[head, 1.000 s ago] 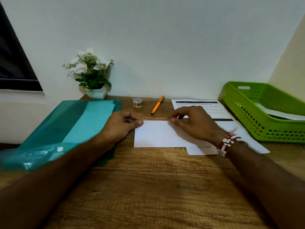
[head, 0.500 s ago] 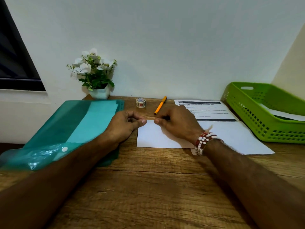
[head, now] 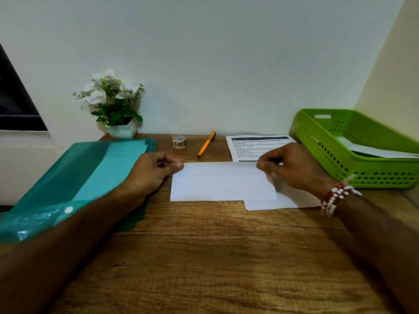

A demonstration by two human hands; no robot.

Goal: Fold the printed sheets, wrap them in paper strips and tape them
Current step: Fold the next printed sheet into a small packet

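On the wooden worktop (head: 204, 257), a white pot of white flowers (head: 120, 123) stands at the back left. A teal plastic folder (head: 90, 173) lies at the left, an orange pen (head: 206, 144) at the back centre, and a green perforated basket (head: 328, 150) at the right.

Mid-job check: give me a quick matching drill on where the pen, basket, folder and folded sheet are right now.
Things:
1 pen
2 basket
3 folder
4 folded sheet

Descriptions:
A held at its far edge by the left hand and the right hand
B far left, teal
C far right, green
D orange, just right of the tape roll

Pairs: 1-D, 2-C, 3-B, 4-A
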